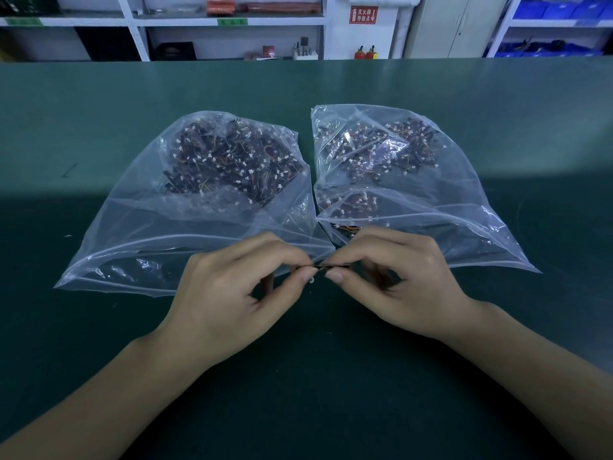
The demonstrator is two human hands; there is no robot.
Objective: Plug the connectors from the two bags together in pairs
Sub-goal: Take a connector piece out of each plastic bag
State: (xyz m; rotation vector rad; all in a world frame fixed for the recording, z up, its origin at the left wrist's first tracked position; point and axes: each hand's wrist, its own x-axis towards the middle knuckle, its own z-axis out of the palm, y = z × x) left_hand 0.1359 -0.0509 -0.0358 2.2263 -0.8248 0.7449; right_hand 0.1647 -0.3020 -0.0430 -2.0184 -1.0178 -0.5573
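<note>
Two clear plastic bags lie side by side on the green table [99, 327], their near corners almost meeting. The left bag [139, 234] and the right bag [464, 227] each hold a heap of small dark connectors with thin wires and white plugs. Just in front of where the bags meet, the left hand [232, 293] and right hand [398, 280] come together, thumb and forefinger of each pinching one end of a small dark connector pair [321, 268]. A tiny white plug [311, 279] shows just beneath the left thumb tip. Beyond the bags, past the table's far edge, stand white shelves [229, 21].
</note>
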